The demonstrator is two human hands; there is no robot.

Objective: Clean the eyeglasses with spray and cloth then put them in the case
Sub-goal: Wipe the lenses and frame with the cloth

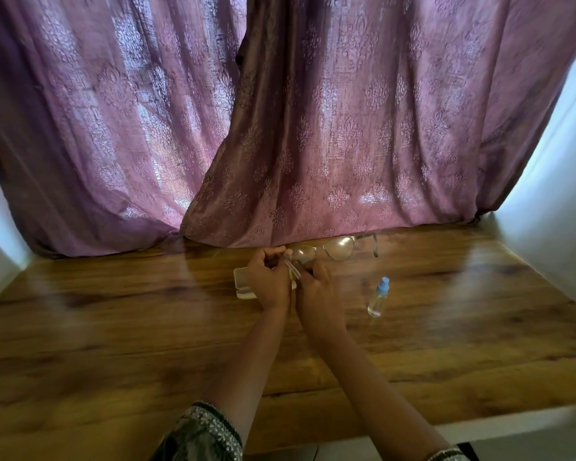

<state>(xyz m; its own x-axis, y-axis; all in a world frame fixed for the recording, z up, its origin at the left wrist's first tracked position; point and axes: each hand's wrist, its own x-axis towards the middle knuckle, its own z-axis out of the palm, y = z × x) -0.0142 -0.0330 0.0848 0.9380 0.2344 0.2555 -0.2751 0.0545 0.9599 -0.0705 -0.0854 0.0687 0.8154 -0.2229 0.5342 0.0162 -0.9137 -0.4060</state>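
Note:
The eyeglasses (338, 247), thin-framed with clear lenses, are held up in front of the curtain's lower edge, one temple sticking out to the right. My left hand (268, 282) grips their left end. My right hand (316, 289) pinches a small white cloth (293, 271) against the left lens. A white case (241, 284) lies on the table under and left of my left hand, partly hidden by it. The clear spray bottle (378, 299) with a blue top stands upright to the right of my right hand, untouched.
The wooden table (130, 327) runs from the curtain to its near edge at the bottom. A purple patterned curtain (280, 128) hangs right behind the glasses. White walls close in on both sides.

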